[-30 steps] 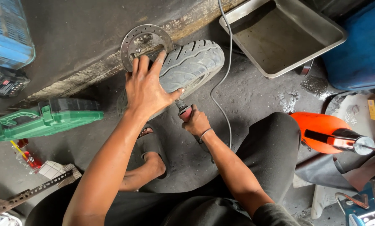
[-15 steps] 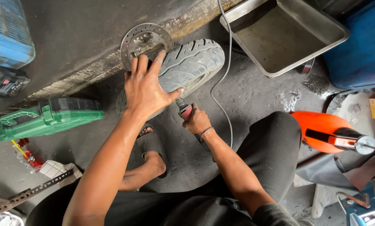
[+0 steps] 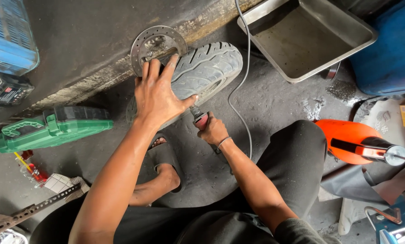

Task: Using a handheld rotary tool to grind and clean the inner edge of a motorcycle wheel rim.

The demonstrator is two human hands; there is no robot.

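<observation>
Tyre (image 3: 207,68), small and on its wheel with the brake disc (image 3: 158,43) behind, stands on the concrete floor (image 3: 275,104) before my knees; my left hand (image 3: 159,92) presses flat on it, fingers spread wide. My right hand (image 3: 211,129) grips a red-handled tool (image 3: 199,116) at the tyre's lower edge. I judge I'm working the rim there, so the next move wants steady bracing; the tool's tip is hidden.

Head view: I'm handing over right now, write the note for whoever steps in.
Left hand: flat on the grey treaded rubber tyre, steadying it on the concrete floor.
Right hand: gripping a red-handled tool whose tip sits at the tyre's side.
The drilled round metal brake disc shows behind the left fingers.
A grey cable runs past the tyre.
The wheel is braced and the tool applied; progress cannot be judged.
</observation>
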